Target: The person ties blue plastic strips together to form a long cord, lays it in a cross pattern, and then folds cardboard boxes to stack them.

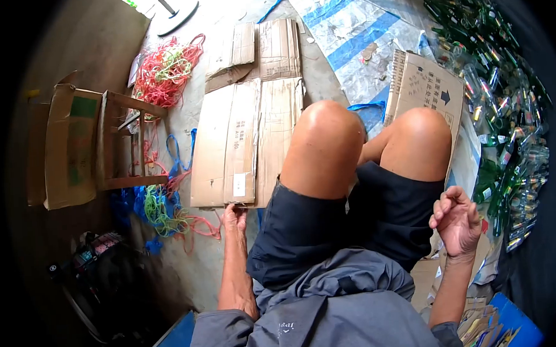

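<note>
A stack of flattened cardboard boxes (227,145) lies on the floor to the left of my knees, with printed characters and a white label near its front edge. My left hand (233,217) is at that near edge, its fingers closed on the cardboard and partly hidden beneath it. Beside my right thigh, my right hand (457,221) is raised with the palm up and the fingers loosely curled; nothing shows in it. Another flattened cardboard box (432,86), printed with a dark arrow, lies beyond my right knee.
Tangled red and green strapping (171,69) lies at the far left, near a wooden stool (138,179) and a cardboard carton (72,145). Many glass bottles (504,101) line the right side. A blue-and-white striped sheet (346,34) covers floor ahead. A black bag (109,286) sits lower left.
</note>
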The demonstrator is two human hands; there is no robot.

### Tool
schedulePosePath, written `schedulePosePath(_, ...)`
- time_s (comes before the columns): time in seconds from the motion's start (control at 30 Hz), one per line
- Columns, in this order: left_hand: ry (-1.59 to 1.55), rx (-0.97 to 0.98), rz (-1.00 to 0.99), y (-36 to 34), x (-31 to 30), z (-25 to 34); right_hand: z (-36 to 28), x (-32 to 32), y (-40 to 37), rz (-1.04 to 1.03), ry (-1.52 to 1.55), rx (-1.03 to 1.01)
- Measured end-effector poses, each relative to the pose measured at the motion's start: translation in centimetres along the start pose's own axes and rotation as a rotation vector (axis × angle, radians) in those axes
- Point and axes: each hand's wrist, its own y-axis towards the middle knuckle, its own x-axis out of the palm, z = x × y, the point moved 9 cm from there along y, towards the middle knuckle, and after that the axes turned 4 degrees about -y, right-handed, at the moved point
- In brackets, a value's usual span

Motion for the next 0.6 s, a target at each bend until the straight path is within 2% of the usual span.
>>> schedulePosePath(0.03,-0.032,-0.087,-0.04,0.1,0.0,-1.2,-0.2,-0.2,0.3,0.021,-0.008,-0.005)
schedulePosePath(0.13,0.171,-0.101,0.111,-0.4,-3.6,-3.0,-0.9,-1.2,1.6,0.062,-0.036,-0.041)
schedulePosePath(0.17,-0.149,-0.372,-0.723,-3.2,2.6,-4.0,-1.0,-1.9,2.1,0.092,-0.034,-0.035)
schedulePosePath(0.2,0.17,-0.126,-0.268,-0.8,-1.5,-4.0,-1.2,-2.6,2.6,0.122,-0.033,-0.027)
schedulePosePath(0.23,0.521,-0.036,0.234,-5.4,-0.6,-2.8,-1.3,-3.4,3.0,0.155,-0.03,-0.018)
schedulePosePath(0.3,0.44,-0.089,0.171,-7.1,0.5,-3.8,-1.3,-5.1,3.6,0.211,-0.053,-0.003)
schedulePosePath(0.43,0.346,-0.158,-0.018,-7.6,3.7,-4.5,1.8,-13.6,3.6,0.563,-0.128,0.087)
schedulePosePath(0.47,0.35,-0.166,-0.063,-7.4,4.9,-4.7,3.7,-16.0,3.6,0.646,-0.202,0.117)
schedulePosePath(0.53,0.374,-0.173,-0.147,-7.1,7.4,-4.5,8.6,-19.9,2.0,0.633,-0.169,0.255)
schedulePosePath(0.57,0.395,-0.173,-0.18,-7.2,8.9,-4.4,9.9,-19.3,0.4,0.71,-0.17,0.3)
schedulePosePath(0.6,0.416,-0.166,-0.205,-7.4,10.5,-4.0,14.5,-23.8,-1.6,0.721,-0.156,0.385)
